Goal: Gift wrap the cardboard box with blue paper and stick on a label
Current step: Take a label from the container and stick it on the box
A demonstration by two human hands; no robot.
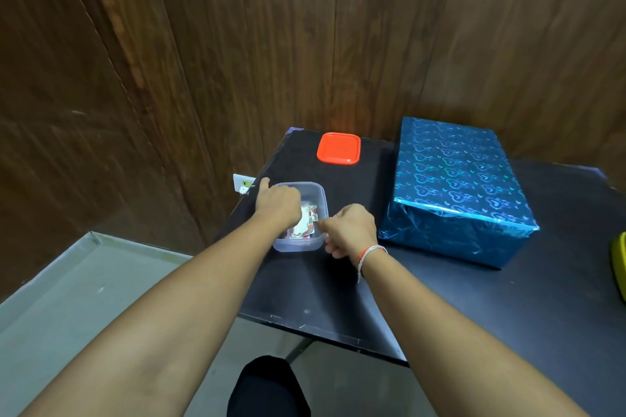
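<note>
Labels (302, 225) in clear tub (316, 195); lid (338, 148) apart.

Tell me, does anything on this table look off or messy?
Mostly tidy. The wrap on the box's near side is crinkled rather than smooth. The red lid lies apart from its tub, which is open while both hands reach in. Nothing spilled.
</note>
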